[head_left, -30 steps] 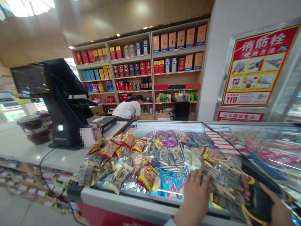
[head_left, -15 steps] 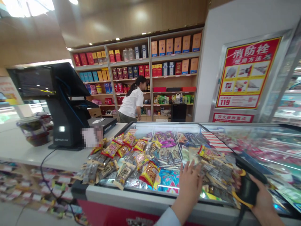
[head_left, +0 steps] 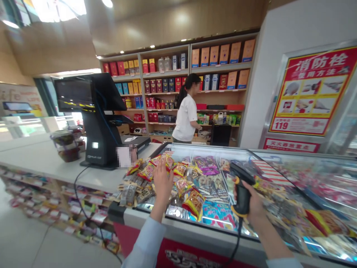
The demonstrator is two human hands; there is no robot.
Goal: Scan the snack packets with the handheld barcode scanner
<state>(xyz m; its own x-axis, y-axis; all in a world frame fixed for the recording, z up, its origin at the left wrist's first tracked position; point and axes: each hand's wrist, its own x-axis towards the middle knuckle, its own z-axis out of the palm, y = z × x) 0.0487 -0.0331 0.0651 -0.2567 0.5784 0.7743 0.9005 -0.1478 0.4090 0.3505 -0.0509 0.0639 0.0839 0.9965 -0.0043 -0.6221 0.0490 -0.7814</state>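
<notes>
My left hand (head_left: pixel 163 181), fingers stretched out, is over the left heap of snack packets on the glass-topped freezer. Red-and-yellow snack packets (head_left: pixel 194 203) and small brown-grey packets (head_left: pixel 129 194) lie around it; whether the palm touches any cannot be seen. A black-and-yellow barcode scanner (head_left: pixel 243 195) is gripped in my right hand (head_left: pixel 255 204), raised above the glass with its head tilted up and left. Its cord hangs down over the freezer's front. To the right of this hand spreads a second heap of grey packets (head_left: pixel 284 204).
Left of the freezer (head_left: pixel 139 219) stands a white counter (head_left: pixel 36 158) with a checkout terminal (head_left: pixel 102 123) and lidded tubs (head_left: pixel 66 146). A person in a white shirt (head_left: pixel 186 115) stands behind, before shelves of boxes (head_left: pixel 164 85). A cable (head_left: pixel 79 203) droops at the counter's front.
My left hand has moved from the middle to the left heap. My right hand has brought the scanner left and up. The view has turned left, and the person behind has straightened.
</notes>
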